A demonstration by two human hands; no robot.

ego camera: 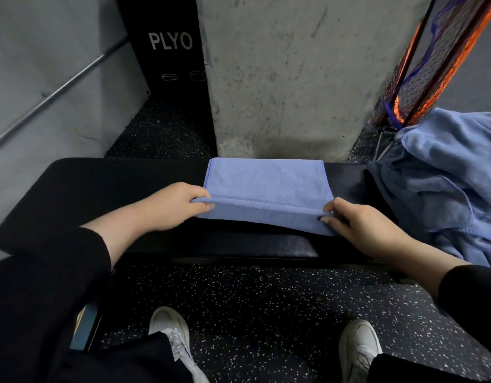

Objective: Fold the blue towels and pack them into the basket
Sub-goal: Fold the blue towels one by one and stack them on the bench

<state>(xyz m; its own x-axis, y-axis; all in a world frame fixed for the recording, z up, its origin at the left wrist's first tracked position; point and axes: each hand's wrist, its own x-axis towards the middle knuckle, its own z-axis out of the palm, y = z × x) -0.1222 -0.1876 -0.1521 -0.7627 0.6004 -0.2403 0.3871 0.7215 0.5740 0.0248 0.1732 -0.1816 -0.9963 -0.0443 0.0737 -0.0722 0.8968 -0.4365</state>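
A blue towel (266, 186) lies flat across a black padded bench (106, 186), its near edge lifted into a fold. My left hand (175, 205) pinches the fold's left end. My right hand (357, 222) pinches the right end near the towel's corner. A heap of crumpled blue towels (449, 183) sits at the bench's right end. An orange and black mesh basket (432, 64) leans behind that heap at the upper right.
A concrete pillar (288, 78) stands right behind the bench. A black box marked PLYO (169, 56) is to its left, beside a grey wall with a metal rail (59, 89). Speckled black floor and my white shoes (172, 333) lie below.
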